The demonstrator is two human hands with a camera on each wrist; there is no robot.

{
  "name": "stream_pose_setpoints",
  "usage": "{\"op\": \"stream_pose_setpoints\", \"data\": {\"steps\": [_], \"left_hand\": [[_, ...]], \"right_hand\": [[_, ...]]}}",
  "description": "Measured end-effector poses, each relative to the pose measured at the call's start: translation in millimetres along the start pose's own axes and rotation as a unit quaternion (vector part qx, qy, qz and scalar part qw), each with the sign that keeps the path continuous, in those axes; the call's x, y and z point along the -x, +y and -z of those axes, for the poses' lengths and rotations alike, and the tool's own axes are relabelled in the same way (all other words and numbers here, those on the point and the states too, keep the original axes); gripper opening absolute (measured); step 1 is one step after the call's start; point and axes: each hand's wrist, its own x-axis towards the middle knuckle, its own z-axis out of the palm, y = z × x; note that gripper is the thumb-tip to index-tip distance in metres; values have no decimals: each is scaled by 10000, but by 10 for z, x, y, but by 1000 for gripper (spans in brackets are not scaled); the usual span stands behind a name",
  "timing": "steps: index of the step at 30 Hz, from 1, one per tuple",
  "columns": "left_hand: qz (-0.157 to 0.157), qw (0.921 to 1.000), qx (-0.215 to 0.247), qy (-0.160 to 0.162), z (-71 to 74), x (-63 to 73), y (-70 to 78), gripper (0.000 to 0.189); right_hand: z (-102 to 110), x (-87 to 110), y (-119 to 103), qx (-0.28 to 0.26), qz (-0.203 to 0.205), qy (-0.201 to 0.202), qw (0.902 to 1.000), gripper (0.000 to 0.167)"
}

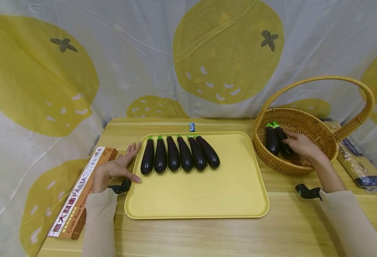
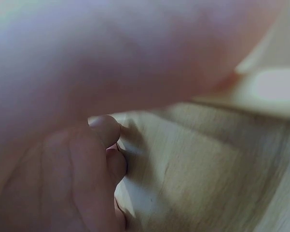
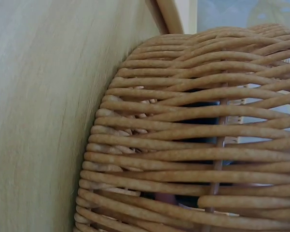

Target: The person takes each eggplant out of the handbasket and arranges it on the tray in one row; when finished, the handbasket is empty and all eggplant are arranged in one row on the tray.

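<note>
Several dark purple eggplants (image 1: pixel 174 154) with green tops lie side by side in a slanting row on the yellow tray (image 1: pixel 195 200). My left hand (image 1: pixel 119 167) is spread at the tray's left edge, its thumb over the rim and its fingers beside it. In the left wrist view the blurred hand (image 2: pixel 58 179) fills much of the picture. My right hand (image 1: pixel 302 145) reaches into the wicker basket (image 1: pixel 281 165) and grips one eggplant (image 1: pixel 283 142) with thumb and fingers. Another eggplant (image 1: pixel 271 139) stands right beside it. The basket's weave (image 3: pixel 183 130) hides most of that hand in the right wrist view.
A long pasta box (image 1: pixel 79 196) lies left of the tray, under the left forearm. Behind the tray is a small blue packet (image 1: pixel 191 127). A plastic-wrapped package (image 1: pixel 362 164) lies right of the basket, whose tall handle (image 1: pixel 317 77) arches above it. A patterned curtain hangs behind.
</note>
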Motion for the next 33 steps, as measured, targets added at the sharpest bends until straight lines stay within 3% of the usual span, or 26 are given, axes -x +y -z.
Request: {"op": "stream_pose_setpoints", "data": {"steps": [11,15,25,33], "left_hand": [[-12,10000,-40,-8,4,-1,-6,144],[-7,10000,-7,-7,5,-4,-13,144],[-13,9999,-102,-16,15,-7,-22,145],[-73,9998,-176,-20,16,2,-17,143]], "right_hand": [[-9,43,17,-272,60,379,9989,64],[13,112,22,-351,112,338,9988,60],[153,488,-147,-218,314,444,9983,65],[139,841,-307,-35,657,94,9978,63]]}}
